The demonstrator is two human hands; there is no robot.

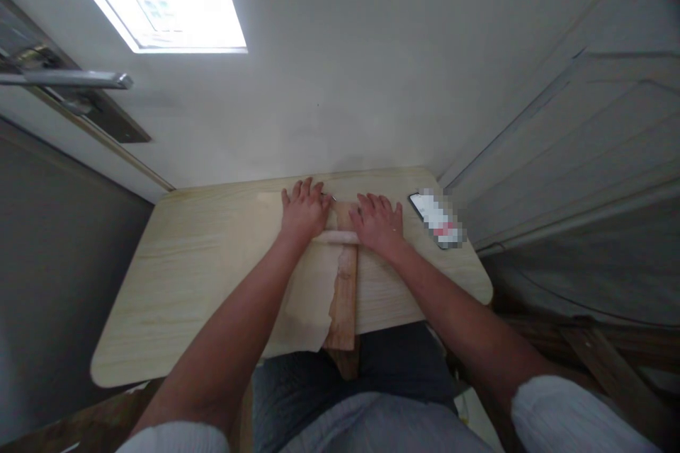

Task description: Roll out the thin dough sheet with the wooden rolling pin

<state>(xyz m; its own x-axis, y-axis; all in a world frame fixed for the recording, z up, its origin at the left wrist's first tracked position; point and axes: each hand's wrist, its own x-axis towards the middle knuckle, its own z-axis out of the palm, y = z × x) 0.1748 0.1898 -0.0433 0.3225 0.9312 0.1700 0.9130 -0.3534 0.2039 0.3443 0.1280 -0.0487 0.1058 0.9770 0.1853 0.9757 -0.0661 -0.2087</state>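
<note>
My left hand [305,212] lies palm down with fingers stretched out, over the left end of a pale, narrow rod [340,236]. Over the rod's right end is my right hand [378,223], also palm down with its fingers spread. The rod runs crosswise between both hands, and its ends are hidden under them. Beneath it are a tan sheet of paper [308,304] with a ragged right edge and a narrow wooden board [346,304], which the sheet partly overlaps. A small thin metallic thing [332,197] shows beside my left fingertips; its kind is unclear.
A phone [433,216] with a lit, partly blurred screen rests right of my right hand. The light wood-grain table [170,283] has rounded corners and meets a white door [345,99] at the back. A metal door handle [79,79] juts out at upper left.
</note>
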